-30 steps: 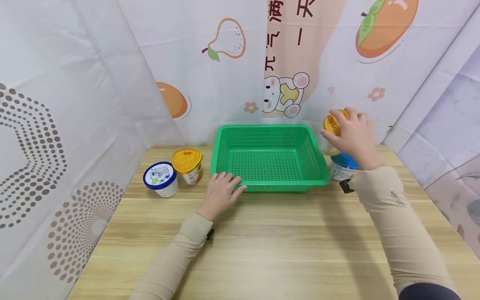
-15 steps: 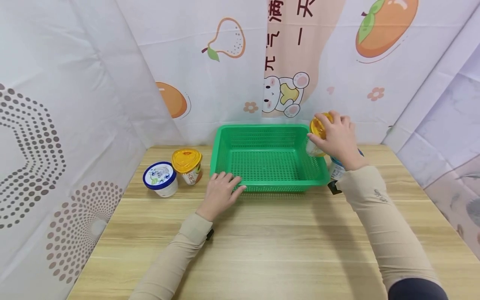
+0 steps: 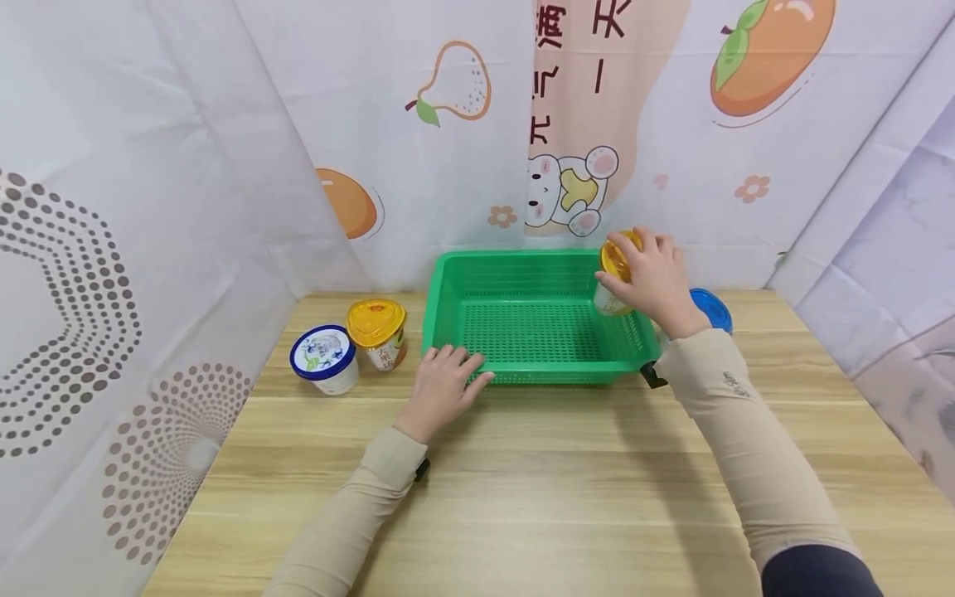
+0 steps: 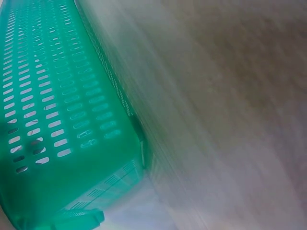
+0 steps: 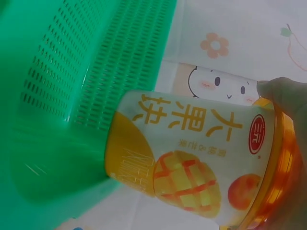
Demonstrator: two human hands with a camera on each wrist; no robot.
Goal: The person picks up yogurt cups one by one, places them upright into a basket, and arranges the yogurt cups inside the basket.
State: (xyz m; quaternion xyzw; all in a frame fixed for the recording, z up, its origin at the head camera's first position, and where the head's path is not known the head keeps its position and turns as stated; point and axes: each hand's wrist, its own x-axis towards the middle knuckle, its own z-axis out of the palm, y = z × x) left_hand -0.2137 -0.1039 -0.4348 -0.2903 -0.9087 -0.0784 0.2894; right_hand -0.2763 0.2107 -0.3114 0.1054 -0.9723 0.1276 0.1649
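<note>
My right hand [image 3: 655, 280] grips a yogurt cup [image 3: 613, 294] by its yellow lid, at the right end of the green plastic basket [image 3: 537, 366]. In the right wrist view the cup [image 5: 187, 153] is white with mango and peach pictures, its base over the basket's inside. Whether the base touches the basket wall, I cannot tell. My left hand [image 3: 438, 390] rests its relaxed fingers at the basket's front rim, left of the middle. The left wrist view shows the basket's perforated wall [image 4: 72, 163]; most of that hand is out of it.
Left of the basket stand a yellow-lidded cup [image 3: 377, 332] and a white tub with a dark blue rim [image 3: 325, 358]. A blue-lidded tub [image 3: 712, 310] sits at the right, partly hidden by my right arm. A printed curtain [image 3: 448, 191] hangs behind the table [image 3: 552, 489].
My right hand has carried the yogurt cup leftward and slightly down, from above the blue-lidded tub to the basket's right end. My left hand stays at the front rim.
</note>
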